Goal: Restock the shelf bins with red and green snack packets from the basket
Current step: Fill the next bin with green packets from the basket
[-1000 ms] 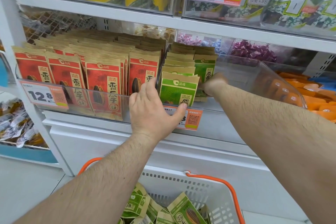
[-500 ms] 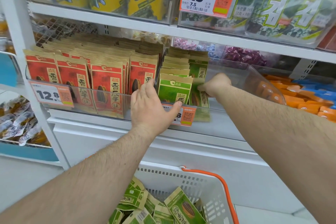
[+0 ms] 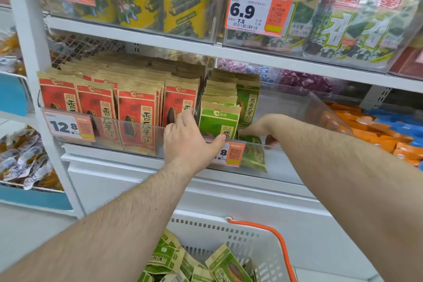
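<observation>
A left hand [image 3: 187,142] rests open-fingered on the clear plastic shelf bin [image 3: 304,103], thumb against the front upright green paper snack packet [image 3: 218,122]. The right hand [image 3: 263,127] reaches inside, pinching a tilted green packet [image 3: 253,154]. Red paper packets [image 3: 137,112] fill the left bin. More green packets lie in the white basket [image 3: 251,240] below.

**Non-task stock nearby**

Top shelf: yellow cans [image 3: 183,4] L, seaweed packs [image 3: 357,25] R, 6.9 price tag [image 3: 258,10] btwn. Purple candies [image 3: 306,81] behind mid shelf. Orange packets [image 3: 375,135] far R. Clear-wrapped snacks [image 3: 25,162] lower L.
</observation>
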Available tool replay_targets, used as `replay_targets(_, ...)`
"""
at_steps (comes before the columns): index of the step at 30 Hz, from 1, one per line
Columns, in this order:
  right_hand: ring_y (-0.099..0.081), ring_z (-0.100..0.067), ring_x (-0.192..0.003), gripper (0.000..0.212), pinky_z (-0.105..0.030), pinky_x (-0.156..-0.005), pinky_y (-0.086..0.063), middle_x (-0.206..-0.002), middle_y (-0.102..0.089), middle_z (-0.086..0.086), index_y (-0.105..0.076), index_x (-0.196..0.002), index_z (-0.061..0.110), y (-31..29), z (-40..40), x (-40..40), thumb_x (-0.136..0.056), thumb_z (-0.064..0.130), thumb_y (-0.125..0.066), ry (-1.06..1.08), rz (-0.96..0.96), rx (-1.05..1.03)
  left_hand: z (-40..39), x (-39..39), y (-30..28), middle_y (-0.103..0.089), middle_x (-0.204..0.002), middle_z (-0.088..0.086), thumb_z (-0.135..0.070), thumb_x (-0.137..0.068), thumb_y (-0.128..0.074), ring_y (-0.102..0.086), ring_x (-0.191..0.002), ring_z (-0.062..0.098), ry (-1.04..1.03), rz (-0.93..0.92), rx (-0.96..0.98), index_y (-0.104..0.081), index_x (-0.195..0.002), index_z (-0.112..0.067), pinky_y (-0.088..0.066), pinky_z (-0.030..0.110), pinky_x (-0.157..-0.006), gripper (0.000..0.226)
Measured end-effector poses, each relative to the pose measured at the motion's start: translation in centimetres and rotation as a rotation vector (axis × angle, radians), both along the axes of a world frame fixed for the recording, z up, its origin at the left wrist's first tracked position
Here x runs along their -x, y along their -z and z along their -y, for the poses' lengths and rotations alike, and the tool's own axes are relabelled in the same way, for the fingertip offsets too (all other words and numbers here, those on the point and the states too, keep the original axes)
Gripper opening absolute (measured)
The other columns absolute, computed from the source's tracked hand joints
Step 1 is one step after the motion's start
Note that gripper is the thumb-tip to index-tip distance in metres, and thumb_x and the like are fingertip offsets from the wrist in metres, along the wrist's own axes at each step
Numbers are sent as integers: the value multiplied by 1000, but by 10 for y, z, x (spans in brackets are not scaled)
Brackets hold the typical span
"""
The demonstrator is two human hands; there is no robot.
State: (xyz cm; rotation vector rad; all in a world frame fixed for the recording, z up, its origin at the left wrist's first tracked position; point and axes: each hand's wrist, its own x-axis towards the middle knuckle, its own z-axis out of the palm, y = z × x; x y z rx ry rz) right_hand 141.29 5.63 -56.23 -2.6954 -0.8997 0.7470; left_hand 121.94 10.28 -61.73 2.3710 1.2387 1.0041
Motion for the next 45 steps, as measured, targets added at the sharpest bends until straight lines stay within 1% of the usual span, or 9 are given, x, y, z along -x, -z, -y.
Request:
replay_targets(4,-55,-29,-124,33,-40,-110,-41,-113,-54,-9,-52,-111,17,8,-12,5,-101,49,-47,-58,-13,123,-1,-1,3,-43,-144,5,-65,-79,-61,-40,-133,21,-4,26,-30,-27,-146,-9,-22,37,-115,94)
replay_targets(9,-69,-28,-106,40,-43,-100,-52,-99,-73,-12,-67,-113,8,21,-23,0,-98,43,-55,-12,-89,115,-3,-2,6,-42,-144,4,-66,-79,-60,-40,-133,20,-7,28,-48,-27,-147,-10,-23,38,-116,94)
replay_targets(14,-72,-25,-78,44,-37,-74,-61,-94,-71,-11,-61,-103,13,17,-22,-17,-77,44,-78,188,-90,-246,-3,-2,8,-43,-143,4,-66,-79,-60,-40,-133,19,-2,37,-57,-27,-146,-10,-21,38,-117,94)
replay_targets(20,-70,-18,-56,85,-29,-50,-58,-78,-72,-5,-62,-107,9,2,-29,-31,-46,61,-89,370,166,-637,-2,-2,8,-44,-140,4,-66,-79,-58,-41,-131,19,2,38,-58,-27,-146,-10,-21,39,-116,93)
replay_targets(23,-71,-21,-79,104,-34,-67,-61,-95,-71,-5,-56,-118,5,7,-43,-33,-41,67,-88,380,174,-637,-2,-1,9,-44,-141,3,-66,-80,-59,-41,-131,19,10,44,-59,-27,-146,-10,-22,39,-117,92)
replay_targets(29,-60,-32,-114,58,-33,-81,-49,-127,-56,-19,-44,-132,-3,11,-56,-23,-85,16,-72,255,250,-463,-4,-2,11,-46,-139,3,-65,-79,-59,-42,-129,19,5,55,-73,-29,-145,-10,-21,38,-115,91)
replay_targets(32,-58,-33,-117,55,-36,-92,-51,-128,-55,-19,-42,-132,-2,19,-58,-28,-85,9,-69,229,255,-448,-3,-3,12,-47,-137,2,-65,-79,-59,-43,-127,18,-1,61,-82,-30,-144,-10,-21,37,-114,90)
replay_targets(38,-61,-33,-111,46,-40,-91,-54,-124,-60,-18,-50,-126,1,23,-60,-29,-84,10,-68,241,206,-501,-3,-2,12,-47,-136,3,-64,-79,-59,-43,-126,19,6,61,-83,-30,-144,-10,-22,39,-114,90)
replay_targets(45,-59,-32,-114,65,-41,-95,-53,-129,-56,-18,-39,-133,3,25,-55,-29,-82,19,-76,250,160,-481,-4,-3,12,-45,-138,2,-65,-78,-59,-42,-128,18,8,62,-72,-29,-144,-12,-21,37,-115,90)
